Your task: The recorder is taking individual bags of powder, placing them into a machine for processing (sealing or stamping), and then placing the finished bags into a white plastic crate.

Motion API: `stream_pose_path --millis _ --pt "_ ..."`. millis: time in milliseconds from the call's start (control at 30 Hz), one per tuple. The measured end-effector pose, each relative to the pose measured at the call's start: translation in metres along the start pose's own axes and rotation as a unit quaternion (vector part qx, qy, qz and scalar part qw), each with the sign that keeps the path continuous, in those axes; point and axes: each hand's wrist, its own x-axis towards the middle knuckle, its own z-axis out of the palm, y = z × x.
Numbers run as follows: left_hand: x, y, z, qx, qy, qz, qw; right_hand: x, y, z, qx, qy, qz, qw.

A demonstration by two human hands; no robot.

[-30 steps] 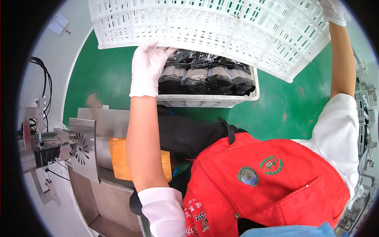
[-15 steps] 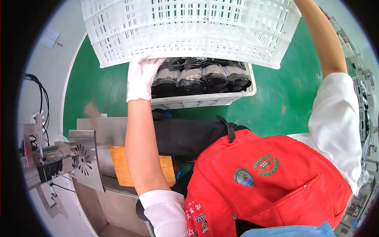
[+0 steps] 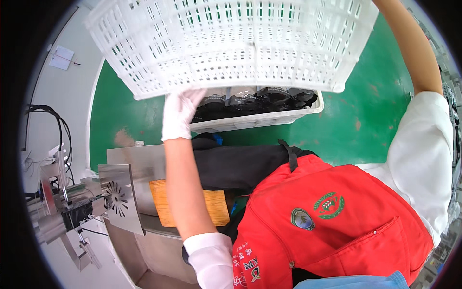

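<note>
Pale wall (image 3: 45,86) bounds a green floor (image 3: 385,115) at left, where a steel machine (image 3: 84,212) stands beside a slotted metal plate (image 3: 130,204). Next comes an orange-brown wooden board (image 3: 215,204), partly hidden. Above it, the gloved left hand (image 3: 179,113) has its fingers at the lower edge of a white slatted crate (image 3: 231,53); whether they clamp it or only press there, I cannot tell. That crate fills the top middle, over a second white crate (image 3: 255,119) holding black-and-grey bags (image 3: 272,100). Compared with half a second ago, the slatted crate's edge hangs lower across the bags, so less of the packed load shows. Farther right, past a red apron (image 3: 332,216), the right forearm (image 3: 418,53) runs off the top edge; the right hand is out of sight, its grip impossible to tell
</note>
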Motion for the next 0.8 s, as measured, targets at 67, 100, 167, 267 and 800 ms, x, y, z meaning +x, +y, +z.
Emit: stream_pose_path --millis 67,100,167,267,800 --pt "0.002 -0.037 0.011 0.011 0.014 -0.011 1.0 -0.019 -0.003 -0.012 -0.096 -0.096 0.013 0.991" --pt "-0.009 -0.044 0.0 0.007 0.041 -0.006 0.999 -0.039 -0.028 -0.001 0.251 -0.085 0.161 0.951" --pt "-0.009 -0.056 -0.038 -0.023 0.061 -0.036 0.997 -0.061 -0.054 0.005 0.631 -0.15 0.193 0.736" --pt "-0.006 -0.096 -0.048 -0.025 0.111 -0.038 0.993 -0.099 -0.053 0.025 -0.088 -0.209 -0.127 0.966" --pt "-0.164 0.1 0.052 0.534 0.085 0.669 0.51 -0.126 -0.034 0.03 0.143 -0.234 -0.255 0.927"
